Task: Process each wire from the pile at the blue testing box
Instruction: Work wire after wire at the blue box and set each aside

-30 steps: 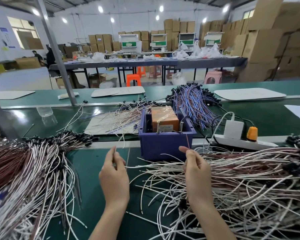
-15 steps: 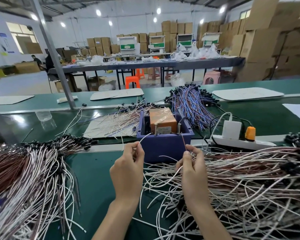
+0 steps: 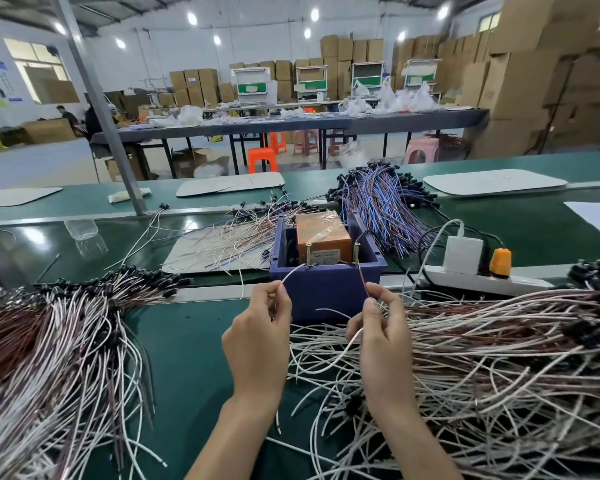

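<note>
Testing box (image 3: 326, 292) between two wire piles (image 3: 499, 358)

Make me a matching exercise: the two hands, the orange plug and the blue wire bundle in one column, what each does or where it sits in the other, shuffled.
Column one: 1 left hand; 2 right hand; 3 orange plug; 4 blue wire bundle.
Column two: A plugged into the white power strip; B pinches a brown wire end; C lies beyond the blue testing box; D pinches a white wire end.
Pairs: 1-D, 2-B, 3-A, 4-C.

factory floor | green conveyor bench (image 3: 201, 344) | wire piles (image 3: 499, 358) | stacked cartons (image 3: 520, 81) | plastic stools (image 3: 263, 160)
</note>
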`<state>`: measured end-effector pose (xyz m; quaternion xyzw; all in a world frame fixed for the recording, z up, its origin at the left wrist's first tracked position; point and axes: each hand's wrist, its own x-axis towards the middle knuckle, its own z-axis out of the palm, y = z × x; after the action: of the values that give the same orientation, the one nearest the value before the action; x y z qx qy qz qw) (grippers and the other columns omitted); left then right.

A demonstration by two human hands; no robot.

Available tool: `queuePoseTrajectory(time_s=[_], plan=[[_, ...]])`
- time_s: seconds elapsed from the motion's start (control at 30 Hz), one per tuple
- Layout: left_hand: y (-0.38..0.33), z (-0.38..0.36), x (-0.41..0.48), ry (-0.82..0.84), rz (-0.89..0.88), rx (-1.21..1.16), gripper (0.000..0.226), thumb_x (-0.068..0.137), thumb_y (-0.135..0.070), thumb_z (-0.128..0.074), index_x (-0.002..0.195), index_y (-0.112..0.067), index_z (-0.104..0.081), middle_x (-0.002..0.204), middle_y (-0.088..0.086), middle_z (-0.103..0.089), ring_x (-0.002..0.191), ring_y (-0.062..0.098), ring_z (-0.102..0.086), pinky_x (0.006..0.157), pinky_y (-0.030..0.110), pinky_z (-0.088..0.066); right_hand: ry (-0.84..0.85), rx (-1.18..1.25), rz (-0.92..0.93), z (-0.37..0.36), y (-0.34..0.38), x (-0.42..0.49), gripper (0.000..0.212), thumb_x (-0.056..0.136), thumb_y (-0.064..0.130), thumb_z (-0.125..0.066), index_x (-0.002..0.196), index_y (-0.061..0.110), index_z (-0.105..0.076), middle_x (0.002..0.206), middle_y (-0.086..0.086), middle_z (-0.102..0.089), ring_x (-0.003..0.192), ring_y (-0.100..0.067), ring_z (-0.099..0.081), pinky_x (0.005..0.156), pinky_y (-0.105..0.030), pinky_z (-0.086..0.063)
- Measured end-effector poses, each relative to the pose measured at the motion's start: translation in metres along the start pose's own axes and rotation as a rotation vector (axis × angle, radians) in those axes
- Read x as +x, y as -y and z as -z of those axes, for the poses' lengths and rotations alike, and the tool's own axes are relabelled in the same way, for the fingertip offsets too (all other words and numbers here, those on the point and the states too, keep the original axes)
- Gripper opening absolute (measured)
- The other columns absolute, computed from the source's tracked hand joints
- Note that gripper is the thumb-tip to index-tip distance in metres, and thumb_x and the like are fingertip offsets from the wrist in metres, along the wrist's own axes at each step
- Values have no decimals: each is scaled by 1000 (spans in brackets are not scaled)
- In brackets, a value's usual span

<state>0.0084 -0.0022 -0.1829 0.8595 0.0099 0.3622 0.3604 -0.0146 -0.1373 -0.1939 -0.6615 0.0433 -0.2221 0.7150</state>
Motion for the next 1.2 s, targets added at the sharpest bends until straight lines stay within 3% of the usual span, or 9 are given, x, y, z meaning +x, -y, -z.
queuePoseTrajectory(time_s=[0.27, 0.77, 0.97, 1.07, 1.2], plan=[[0, -1, 1, -6, -52, 9, 18, 101, -31, -54, 101, -18, -66, 64, -10, -67, 53, 8, -62, 50, 28, -52, 22, 7, -19, 0, -1, 1, 19, 109, 30, -40, 114, 41, -53, 63, 10, -63, 53, -1, -53, 56, -11, -46], [4, -2, 0, -8, -69, 10, 19, 102, -31, -55, 100, -16, -67, 64, -6, -69, 55, 14, -66, 51, 37, -55, 11, 23, -32, 0, -3, 2, 18, 109, 29, -41, 115, 39, -54, 63, 8, -64, 52, -1, -53, 53, -12, -45], [8, -4, 1, -11, -91, 12, 18, 102, -32, -55, 101, -18, -66, 63, -6, -68, 54, 13, -65, 51, 36, -55, 12, 19, -38, 0, -3, 2, 18, 109, 28, -41, 114, 38, -55, 63, 9, -64, 51, -1, -52, 52, -12, -44], [9, -6, 0, -36, -99, -10, 19, 102, -32, -54, 102, -17, -66, 67, -8, -69, 54, 8, -65, 50, 29, -54, 11, 20, -44, 1, -2, 1, 19, 109, 29, -41, 114, 40, -55, 64, 8, -64, 50, -1, -51, 51, -13, -44], [18, -9, 2, -51, 59, -164, 13, 103, -39, -48, 97, -33, -57, 63, -14, -66, 55, 1, -62, 50, 25, -52, -10, -11, -17, 1, 0, 0, 19, 109, 36, -38, 112, 44, -55, 69, 6, -66, 55, -2, -55, 56, -8, -44]])
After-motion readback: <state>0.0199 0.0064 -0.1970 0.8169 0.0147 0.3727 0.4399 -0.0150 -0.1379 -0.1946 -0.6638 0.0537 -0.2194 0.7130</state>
